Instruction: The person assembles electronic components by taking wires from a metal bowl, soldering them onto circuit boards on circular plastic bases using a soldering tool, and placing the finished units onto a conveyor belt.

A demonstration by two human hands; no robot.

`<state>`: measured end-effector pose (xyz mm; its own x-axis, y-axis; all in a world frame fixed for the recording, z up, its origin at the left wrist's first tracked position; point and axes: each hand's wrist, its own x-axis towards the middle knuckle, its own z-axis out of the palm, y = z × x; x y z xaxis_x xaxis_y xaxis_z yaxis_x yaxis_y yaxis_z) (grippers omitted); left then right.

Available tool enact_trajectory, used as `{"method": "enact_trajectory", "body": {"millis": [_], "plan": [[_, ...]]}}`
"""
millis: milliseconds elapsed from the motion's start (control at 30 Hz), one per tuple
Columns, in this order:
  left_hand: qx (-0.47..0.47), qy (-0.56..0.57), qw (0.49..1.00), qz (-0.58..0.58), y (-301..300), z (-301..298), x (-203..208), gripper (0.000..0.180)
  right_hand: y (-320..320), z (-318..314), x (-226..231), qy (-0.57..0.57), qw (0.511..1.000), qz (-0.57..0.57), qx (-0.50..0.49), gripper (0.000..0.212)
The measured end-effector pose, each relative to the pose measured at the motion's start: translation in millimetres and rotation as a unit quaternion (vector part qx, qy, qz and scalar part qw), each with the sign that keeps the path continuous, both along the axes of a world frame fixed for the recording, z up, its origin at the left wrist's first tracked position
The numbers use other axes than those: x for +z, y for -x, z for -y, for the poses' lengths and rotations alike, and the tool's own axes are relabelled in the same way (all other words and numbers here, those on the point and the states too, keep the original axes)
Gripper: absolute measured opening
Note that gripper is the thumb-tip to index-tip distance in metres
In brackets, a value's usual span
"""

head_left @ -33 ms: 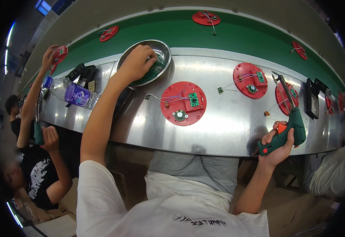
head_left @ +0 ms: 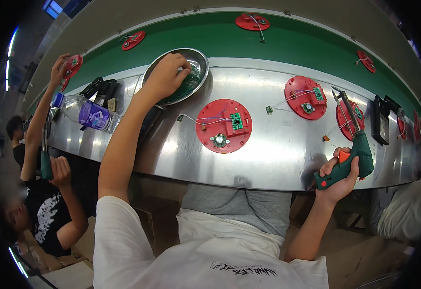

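Within right hand (head_left: 340,184), green soldering gun (head_left: 363,151)

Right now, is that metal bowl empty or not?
Not empty: thin green pieces show inside the metal bowl, by the left hand. How full, I cannot tell; the hand hides part.

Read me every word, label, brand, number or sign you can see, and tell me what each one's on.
White shirt: black lettering, which I won't copy out.
Purple label on the plastic bottle: pale lettering, too blurred to read.
Black shirt: white print, no legible words.
Green soldering gun and nearest circuit board: any markings too small to read.
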<state>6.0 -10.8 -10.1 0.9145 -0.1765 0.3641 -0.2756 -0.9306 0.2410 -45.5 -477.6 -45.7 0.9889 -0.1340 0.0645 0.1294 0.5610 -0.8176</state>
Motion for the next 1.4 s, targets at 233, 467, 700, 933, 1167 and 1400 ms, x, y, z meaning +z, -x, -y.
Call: {"method": "enact_trajectory", "body": {"millis": [233,467,700,933,1167,1400], "plan": [[0.015,0.169,0.984,0.049,11.5,5.5,18.1,0.014,3.7,-1.3,2.0,0.062,0.995,0.036,0.066,0.041],[-0.026,0.129,0.972,0.194,67.6,75.8,44.7,0.010,17.3,-8.9,5.2,0.156,0.970,0.085,0.166,0.054],[-0.041,0.239,0.965,0.099,110.9,144.4,-3.3,0.009,28.7,-36.6,8.4,0.168,0.949,0.103,0.246,0.035],[0.054,0.213,0.969,0.109,112.3,159.1,-30.8,0.008,27.9,-41.6,14.6,0.248,0.930,0.132,0.237,0.028],[0.068,0.155,0.973,0.155,110.8,160.2,-34.5,0.009,26.0,-44.3,20.6,0.244,0.932,0.108,0.247,0.027],[0.031,0.176,0.969,0.168,117.0,159.3,-29.9,0.011,27.2,-39.8,15.4,0.254,0.934,0.113,0.223,0.026]]}}
